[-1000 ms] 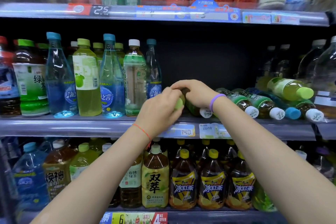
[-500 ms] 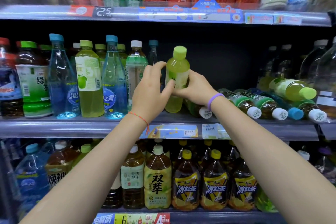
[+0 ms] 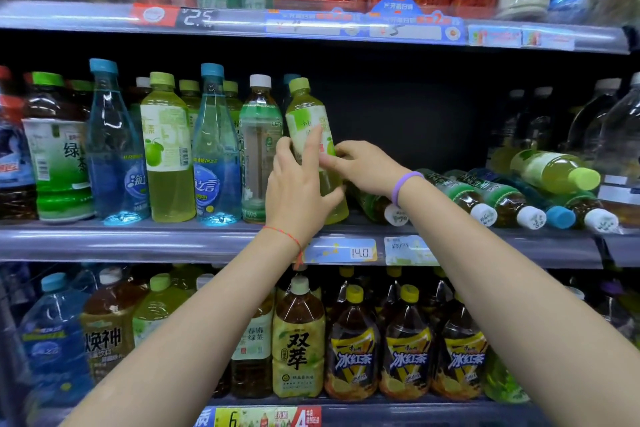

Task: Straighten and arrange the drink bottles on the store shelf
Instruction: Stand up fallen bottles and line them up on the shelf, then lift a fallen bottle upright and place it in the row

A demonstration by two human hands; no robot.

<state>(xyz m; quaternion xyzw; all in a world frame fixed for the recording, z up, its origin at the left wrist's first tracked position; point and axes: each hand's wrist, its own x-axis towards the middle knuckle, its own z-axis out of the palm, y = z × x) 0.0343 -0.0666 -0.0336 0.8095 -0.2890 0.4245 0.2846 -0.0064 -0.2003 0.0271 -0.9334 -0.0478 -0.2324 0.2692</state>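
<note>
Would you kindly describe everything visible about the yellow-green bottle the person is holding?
The yellow-green bottle is clear plastic with a light green cap and a pale green-and-white label, filled with yellow-green drink. It stands almost upright, leaning slightly left, on the middle shelf beside the white-capped bottle. The left hand and right hand both grip its middle.

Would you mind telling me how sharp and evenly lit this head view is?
Head view: wide-angle bending curves the top shelf rail; the corners smear, the centre stays sharp around the green bottle; the middle shelf's back is dark; glare streaks the middle shelf rail.
</note>
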